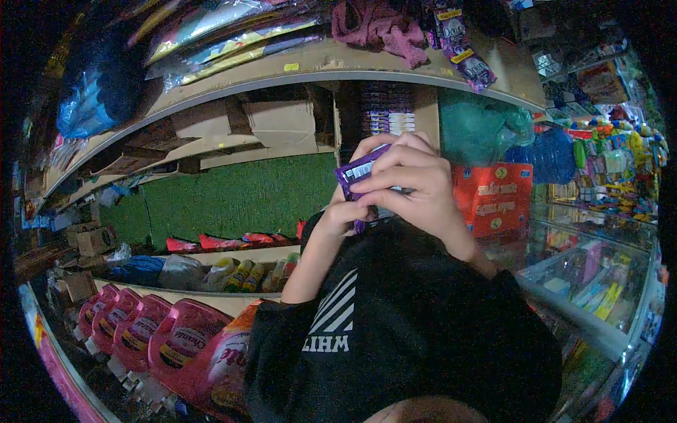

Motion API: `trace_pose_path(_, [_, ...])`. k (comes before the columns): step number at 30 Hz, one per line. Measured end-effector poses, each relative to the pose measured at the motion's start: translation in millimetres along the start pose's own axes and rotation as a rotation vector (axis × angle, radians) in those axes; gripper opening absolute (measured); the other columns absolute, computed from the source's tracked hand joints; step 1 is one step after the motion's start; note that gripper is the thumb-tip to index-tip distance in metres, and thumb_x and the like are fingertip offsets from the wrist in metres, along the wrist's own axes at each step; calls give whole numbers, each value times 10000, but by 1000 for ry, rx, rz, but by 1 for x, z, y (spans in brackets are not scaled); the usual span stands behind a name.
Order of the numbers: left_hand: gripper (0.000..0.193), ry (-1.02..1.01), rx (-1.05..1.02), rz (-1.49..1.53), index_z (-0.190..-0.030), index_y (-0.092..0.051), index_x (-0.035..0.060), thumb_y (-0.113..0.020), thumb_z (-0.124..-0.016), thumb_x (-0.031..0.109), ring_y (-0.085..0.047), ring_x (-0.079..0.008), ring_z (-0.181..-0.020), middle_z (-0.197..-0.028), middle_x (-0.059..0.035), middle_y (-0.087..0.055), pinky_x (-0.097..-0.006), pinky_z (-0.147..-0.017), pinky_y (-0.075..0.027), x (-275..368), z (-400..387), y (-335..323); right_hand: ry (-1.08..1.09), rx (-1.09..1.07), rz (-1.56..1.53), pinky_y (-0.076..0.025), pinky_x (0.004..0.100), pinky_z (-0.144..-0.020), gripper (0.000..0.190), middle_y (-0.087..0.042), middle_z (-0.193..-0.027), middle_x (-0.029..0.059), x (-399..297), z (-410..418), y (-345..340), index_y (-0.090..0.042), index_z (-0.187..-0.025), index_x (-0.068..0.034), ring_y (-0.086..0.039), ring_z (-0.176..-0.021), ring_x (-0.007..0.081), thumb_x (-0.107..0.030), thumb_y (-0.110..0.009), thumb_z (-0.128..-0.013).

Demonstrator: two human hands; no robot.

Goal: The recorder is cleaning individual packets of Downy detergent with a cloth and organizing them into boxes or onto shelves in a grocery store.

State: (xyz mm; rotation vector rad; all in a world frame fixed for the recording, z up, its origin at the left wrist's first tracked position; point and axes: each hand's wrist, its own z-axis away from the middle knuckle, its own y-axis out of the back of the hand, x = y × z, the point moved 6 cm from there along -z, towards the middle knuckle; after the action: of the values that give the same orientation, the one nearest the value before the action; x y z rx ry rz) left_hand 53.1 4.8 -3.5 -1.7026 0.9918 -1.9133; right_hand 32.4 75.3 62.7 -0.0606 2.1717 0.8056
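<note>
Both bare hands meet in front of the black shirt (412, 296), around a purple sachet (347, 175) with a white printed patch. My right hand (420, 172) lies over the near side, its fingers and thumb pinching the sachet. On the other side, my left hand (341, 215) holds it with the thumb low and fingers behind; most of that hand is hidden. A bit of purple wrapping shows below the thumbs. Whether there is one sachet or a bundle cannot be told. Beyond the hands, stacked purple and white packs (394, 120) fill a shelf compartment.
Purple Downy sachets (472, 64) and a pink cloth (378, 30) lie along the upper shelf (317, 64). Large pink bottles (177, 336) line the lower left. To the right are a red box (493, 198) and a glass display case (587, 288); flattened cardboard (283, 122) sits below the shelf.
</note>
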Motion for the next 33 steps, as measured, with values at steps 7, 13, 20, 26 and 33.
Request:
trace_pose_path(7, [804,51,-108,7,-1194,-285,30,-563,-453,175,-428,-163,-1037,-1078,-82,-425,-275,-895,-323,-2,-1,6,138,54,131,-356,284,-681,152,-532,-628,-47,-7,4,1,-664,-677,-165,-466,-628,138,-226,-690,-540])
trace_pose_path(13, [754,-122,-205,-264,-1205,-282,20,-592,-536,175,-420,-158,-1037,-1107,-69,-409,-275,-881,-328,2,0,0,139,33,101,-365,291,-664,148,-520,-618,-52,-8,6,-1,-666,-686,-159,-468,-648,146,-226,-680,-554])
trace_pose_path(20, [807,8,-127,-154,-1270,-220,10,-602,-574,155,-415,-189,-1077,-1151,-92,-403,-300,-911,-316,0,6,7,-32,146,-3,-347,310,-756,285,-526,-889,56,-4,4,11,-644,-880,-113,-499,-814,185,-191,-679,-608])
trace_pose_path(26, [1017,-115,-214,-133,-1330,-41,51,-696,-582,266,-304,-200,-1191,-1344,-99,-177,-328,-945,-302,2,-2,-1,-38,-131,156,-395,334,-765,424,-524,-877,59,-9,-3,8,-610,-922,-81,-499,-831,220,-285,-710,-564])
trace_pose_path(33, [1026,-238,-321,-423,-1331,-85,58,-707,-554,308,-249,-209,-1223,-1389,-82,-21,-341,-976,-259,0,-3,7,-146,-41,-63,-431,273,-692,380,-554,-870,82,7,8,3,-615,-874,-31,-556,-784,189,-124,-729,-524])
